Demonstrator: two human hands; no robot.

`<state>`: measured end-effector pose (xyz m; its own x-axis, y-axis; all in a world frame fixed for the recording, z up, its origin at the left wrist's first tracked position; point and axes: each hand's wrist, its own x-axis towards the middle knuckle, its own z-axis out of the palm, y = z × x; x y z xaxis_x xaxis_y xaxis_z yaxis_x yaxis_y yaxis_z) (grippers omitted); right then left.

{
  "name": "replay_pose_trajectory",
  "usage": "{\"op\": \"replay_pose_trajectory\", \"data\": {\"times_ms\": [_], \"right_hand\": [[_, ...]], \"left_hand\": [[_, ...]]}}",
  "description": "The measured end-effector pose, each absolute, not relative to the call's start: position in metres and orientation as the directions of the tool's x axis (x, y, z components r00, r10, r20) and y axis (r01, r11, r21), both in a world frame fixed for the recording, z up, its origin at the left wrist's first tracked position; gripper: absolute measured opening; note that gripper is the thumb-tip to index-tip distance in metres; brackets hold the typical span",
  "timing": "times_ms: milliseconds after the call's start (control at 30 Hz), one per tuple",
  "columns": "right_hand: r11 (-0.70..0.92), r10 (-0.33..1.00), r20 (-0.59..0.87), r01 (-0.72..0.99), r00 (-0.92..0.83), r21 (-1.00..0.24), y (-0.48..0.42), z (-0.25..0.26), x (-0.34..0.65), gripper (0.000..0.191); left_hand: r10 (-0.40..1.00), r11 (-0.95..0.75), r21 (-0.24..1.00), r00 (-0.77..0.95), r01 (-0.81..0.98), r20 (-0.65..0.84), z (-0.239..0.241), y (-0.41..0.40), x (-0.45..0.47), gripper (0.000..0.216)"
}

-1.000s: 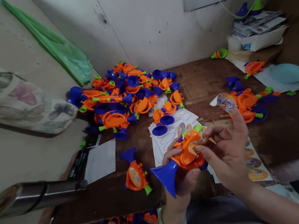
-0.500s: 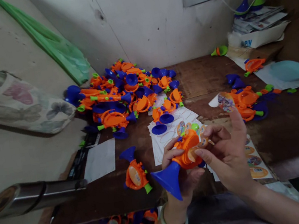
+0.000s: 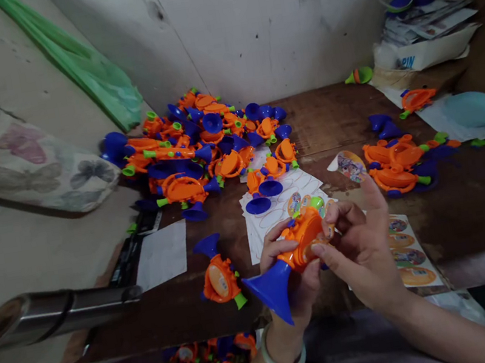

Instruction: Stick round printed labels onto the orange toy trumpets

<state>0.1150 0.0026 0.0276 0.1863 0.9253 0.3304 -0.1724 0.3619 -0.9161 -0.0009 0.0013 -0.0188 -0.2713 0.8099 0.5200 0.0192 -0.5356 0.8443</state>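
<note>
My left hand (image 3: 293, 284) grips an orange toy trumpet (image 3: 293, 253) with a blue bell and a green mouthpiece, held low in the middle of the head view. My right hand (image 3: 363, 248) pinches the toy's orange body, thumb and fingers pressing an oval sticker onto its side. A second oval sticker (image 3: 350, 165) clings to the raised tip of a right-hand finger. Under my hands lies a sticker sheet (image 3: 408, 256) with printed ovals still on it. Another finished trumpet (image 3: 218, 277) lies on the table just left of my left hand.
A big heap of orange and blue trumpets (image 3: 200, 145) fills the back left of the wooden table (image 3: 482, 211). A smaller group (image 3: 399, 166) lies at the right. Used white sheets (image 3: 275, 210), a metal tube (image 3: 51, 310), paper stacks (image 3: 426, 36) and a green bag (image 3: 92, 76) surround them.
The toy has tilted a little and my right fingers have closed in, pressing the sticker against its orange side. The view has shifted slightly downward.
</note>
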Motion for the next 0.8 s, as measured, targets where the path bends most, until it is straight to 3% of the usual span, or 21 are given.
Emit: {"op": "replay_pose_trajectory", "data": {"times_ms": [433,800], "right_hand": [[0.291,0.949,0.263,-0.169,0.172,-0.942,0.0019,0.0288,0.1161,0.098],[0.267,0.958,0.235,-0.214,0.164,-0.94,0.0017,0.0268,0.112,0.097]], "left_hand": [[0.808,-0.526,0.847,-0.269,0.071,0.524,-0.0145,0.0011,-0.0018,0.022],[0.84,-0.482,0.876,-0.29,-0.014,0.458,-0.0213,-0.0028,-0.0023,0.016]]}}
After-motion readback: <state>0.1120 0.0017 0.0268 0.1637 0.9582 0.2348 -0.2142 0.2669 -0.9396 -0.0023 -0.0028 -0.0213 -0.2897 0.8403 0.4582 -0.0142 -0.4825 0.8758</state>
